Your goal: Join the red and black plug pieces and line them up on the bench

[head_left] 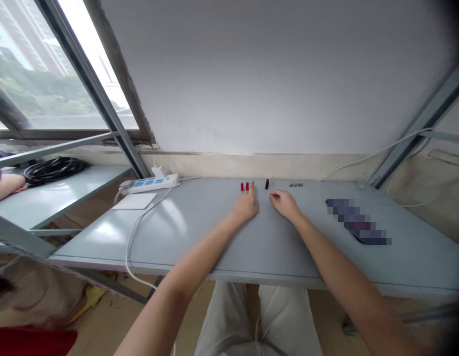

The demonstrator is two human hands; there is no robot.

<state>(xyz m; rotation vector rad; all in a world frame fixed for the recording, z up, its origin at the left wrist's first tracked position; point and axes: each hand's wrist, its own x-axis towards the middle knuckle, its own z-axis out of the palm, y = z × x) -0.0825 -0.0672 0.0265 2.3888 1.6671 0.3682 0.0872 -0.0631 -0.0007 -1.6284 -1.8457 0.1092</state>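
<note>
At the back of the grey table, my left hand [246, 203] has its index finger stretched forward and the other fingers curled. A small dark piece shows at that fingertip; most of it is hidden. Just left of the finger, two small red cylinders [242, 187] stand side by side. My right hand [284, 202] is closed in a pinch above the tabletop; what sits between its fingertips is too small to make out. Beyond it stands a black cylinder with a red top [267, 184]. Several small metallic pieces [296, 185] lie in a row further right.
A white power strip [150, 184] and a flat white panel [135, 201] lie at the left, with a white cable [131, 237] running over the front edge. A blurred dark item [357, 222] lies right. Another person's arm [7, 187] rests beside coiled black cable [53, 169].
</note>
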